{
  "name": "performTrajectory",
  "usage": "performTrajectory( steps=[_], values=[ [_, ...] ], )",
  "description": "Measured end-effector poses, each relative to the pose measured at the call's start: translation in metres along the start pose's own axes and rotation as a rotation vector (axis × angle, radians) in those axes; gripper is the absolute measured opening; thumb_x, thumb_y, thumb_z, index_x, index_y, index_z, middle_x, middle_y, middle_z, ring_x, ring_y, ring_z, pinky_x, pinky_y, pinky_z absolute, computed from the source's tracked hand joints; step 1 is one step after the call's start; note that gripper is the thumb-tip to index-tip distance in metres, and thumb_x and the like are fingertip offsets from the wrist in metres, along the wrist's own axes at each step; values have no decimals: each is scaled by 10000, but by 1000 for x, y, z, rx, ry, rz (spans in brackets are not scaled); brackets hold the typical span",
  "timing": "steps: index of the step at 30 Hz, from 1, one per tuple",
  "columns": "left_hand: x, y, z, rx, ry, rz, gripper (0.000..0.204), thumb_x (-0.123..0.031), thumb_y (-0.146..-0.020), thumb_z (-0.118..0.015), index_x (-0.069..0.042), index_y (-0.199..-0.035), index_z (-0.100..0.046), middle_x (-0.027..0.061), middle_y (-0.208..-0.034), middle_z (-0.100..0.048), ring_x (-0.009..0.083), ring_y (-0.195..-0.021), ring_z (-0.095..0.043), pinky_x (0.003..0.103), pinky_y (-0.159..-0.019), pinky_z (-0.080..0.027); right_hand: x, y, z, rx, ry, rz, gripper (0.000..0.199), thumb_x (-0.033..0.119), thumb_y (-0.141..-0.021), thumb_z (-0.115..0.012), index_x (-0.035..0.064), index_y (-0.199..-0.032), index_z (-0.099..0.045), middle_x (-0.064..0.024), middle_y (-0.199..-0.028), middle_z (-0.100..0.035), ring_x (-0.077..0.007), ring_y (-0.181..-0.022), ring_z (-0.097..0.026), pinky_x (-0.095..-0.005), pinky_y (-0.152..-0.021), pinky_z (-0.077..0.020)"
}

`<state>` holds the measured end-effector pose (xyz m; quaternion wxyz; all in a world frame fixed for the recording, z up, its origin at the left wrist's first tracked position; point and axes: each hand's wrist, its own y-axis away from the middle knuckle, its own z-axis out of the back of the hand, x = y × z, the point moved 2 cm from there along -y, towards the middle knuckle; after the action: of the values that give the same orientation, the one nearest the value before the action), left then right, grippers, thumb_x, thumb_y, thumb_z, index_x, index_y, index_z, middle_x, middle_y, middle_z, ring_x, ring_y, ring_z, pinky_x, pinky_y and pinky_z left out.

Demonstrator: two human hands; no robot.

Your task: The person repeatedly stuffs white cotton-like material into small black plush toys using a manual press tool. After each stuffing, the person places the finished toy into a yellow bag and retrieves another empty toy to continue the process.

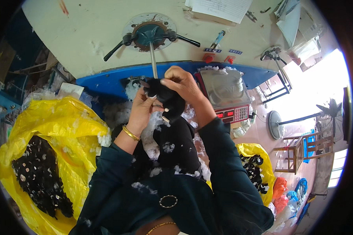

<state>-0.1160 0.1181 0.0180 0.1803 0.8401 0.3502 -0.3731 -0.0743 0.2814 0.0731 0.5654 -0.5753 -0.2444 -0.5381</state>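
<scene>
A black plush toy (173,102) with small pale patches sits between my two hands, against the lower end of a thin metal tube (153,58). My left hand (142,109) pinches its left side, near a white patch. From the upper right, my right hand (184,84) is closed around its top, the thumb lying across the black fabric. The tube comes out of a round fitting (149,33) with two black handles on the pale machine panel. Whether the tube's tip is inside the toy is hidden by my hands and the fabric.
A yellow sack (78,129) of black plush pieces (41,176) lies at left; another yellow sack (268,156) is at right. A weighing scale (225,90) stands right of my hands. Red knobs (209,58) and pliers (218,39) are on the panel. White stuffing fluff (115,113) is scattered around.
</scene>
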Motion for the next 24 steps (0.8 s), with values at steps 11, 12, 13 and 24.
performTrajectory(
  steps=[11, 12, 13, 24],
  values=[
    [-38, 13, -43, -123, -302, -151, 227, -120, -946, -557, -5, -976, -365, 147, -903, -572, 296, -779, -692, 320, -616, -585, 15, -8, 13, 191, -111, -176, 636, 167, -724, -807, 43, -1269, -502, -78, -1054, -627, -120, -950, -562, -283, -845, -476],
    [-44, 3, -49, -143, -261, -129, 246, -127, -942, -566, -15, -945, -347, 154, -903, -563, 316, -779, -691, 331, -611, -588, 12, -20, 18, 225, -179, -291, 634, 147, -727, -805, 23, -1268, -499, -76, -1067, -626, -121, -958, -570, -275, -850, -477],
    [-42, -5, -49, -130, -217, -83, 269, -178, -933, -589, -56, -932, -349, 172, -926, -578, 333, -796, -688, 329, -653, -586, 7, -28, 18, 296, -327, -409, 632, 128, -757, -788, 5, -1297, -484, -77, -1104, -619, -120, -999, -568, -267, -883, -467],
    [-32, 20, -23, -60, -191, 55, 284, -183, -926, -602, -11, -1111, -472, 178, -998, -649, 300, -804, -698, 298, -621, -594, 3, 19, -5, 298, -322, -162, 746, 90, -826, -727, 115, -1457, -330, -60, -1200, -567, -107, -1048, -516, -272, -940, -420]
  ],
)
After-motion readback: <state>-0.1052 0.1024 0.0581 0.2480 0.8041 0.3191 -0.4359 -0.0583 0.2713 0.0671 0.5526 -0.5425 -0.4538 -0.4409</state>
